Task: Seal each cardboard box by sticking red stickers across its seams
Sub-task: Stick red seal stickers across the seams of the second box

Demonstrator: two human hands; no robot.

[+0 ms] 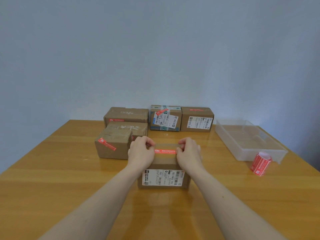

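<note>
So one red sticker (165, 151) is pinched at both ends by left hand (141, 153) and right hand (188, 153) atop the nearest of six cardboard boxes (163, 177).

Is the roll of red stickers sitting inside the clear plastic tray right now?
No, the roll of red stickers stands on the wooden table just in front of the clear plastic tray, outside its wall.

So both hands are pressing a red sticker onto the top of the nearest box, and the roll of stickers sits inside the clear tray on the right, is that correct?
Not quite: the roll of stickers stands on the table just in front of the clear tray, not inside it, as the head view shows. Both hands do hold the red sticker on the nearest box.
</note>
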